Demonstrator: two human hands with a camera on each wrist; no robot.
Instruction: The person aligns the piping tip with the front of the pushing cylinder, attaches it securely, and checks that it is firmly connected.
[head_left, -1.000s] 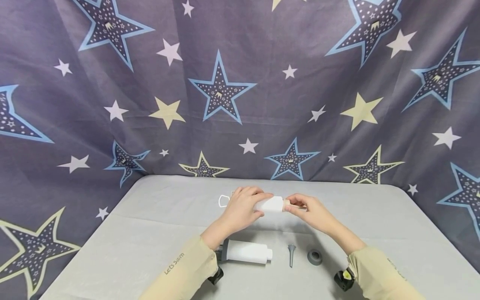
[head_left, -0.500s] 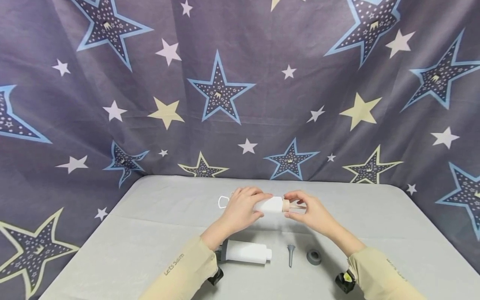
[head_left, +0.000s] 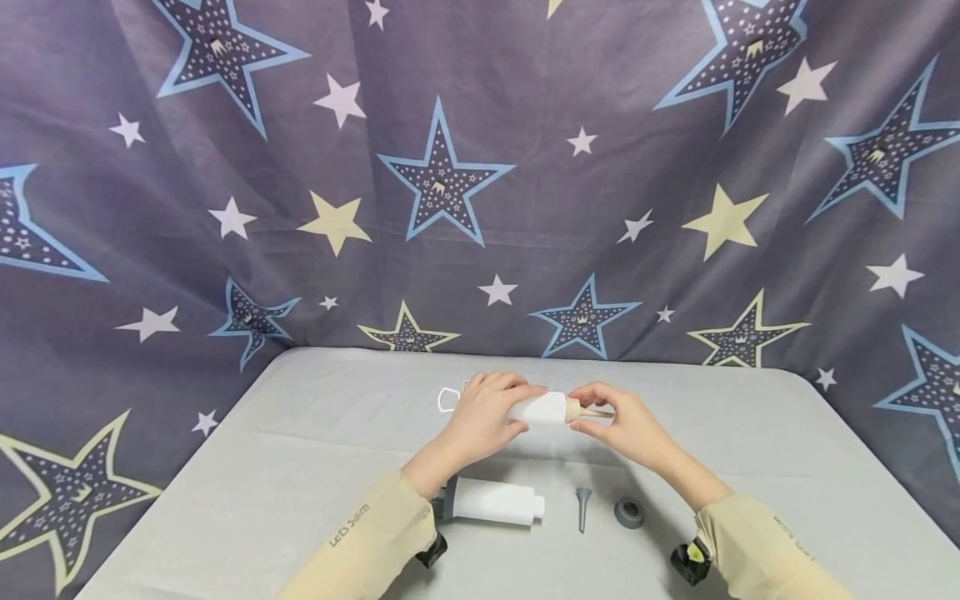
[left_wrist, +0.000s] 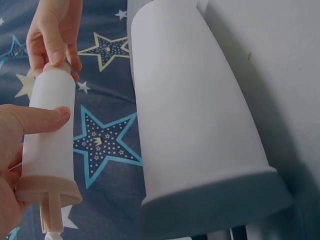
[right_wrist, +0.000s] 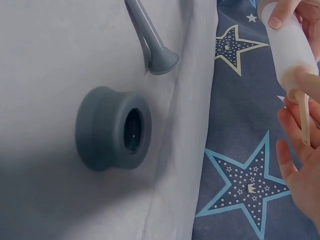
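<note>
A white syringe-like tube (head_left: 542,408) lies level above the table, with a white ring at its left end. My left hand (head_left: 483,417) grips its body, thumb along the near side. In the left wrist view, the tube's beige base (left_wrist: 49,190) has a short stem below it. My right hand (head_left: 618,421) holds the beige collar (head_left: 573,409) at the other end between thumb and fingers. A thin beige nozzle (right_wrist: 303,117) sticks out of that collar towards my right palm. The ring's joint with the tube is hidden behind the left hand.
On the table (head_left: 300,483), nearer me, lies a second white tube (head_left: 495,503) with a dark grey end. A grey tapered nozzle (head_left: 582,510) and a grey collar ring (head_left: 628,512) lie to its right. A star-patterned curtain (head_left: 525,208) hangs behind.
My right hand's fingers loosened and shifted round the beige collar, leaving more of the collar and nozzle showing. The left hand and the tube have stayed in place.
</note>
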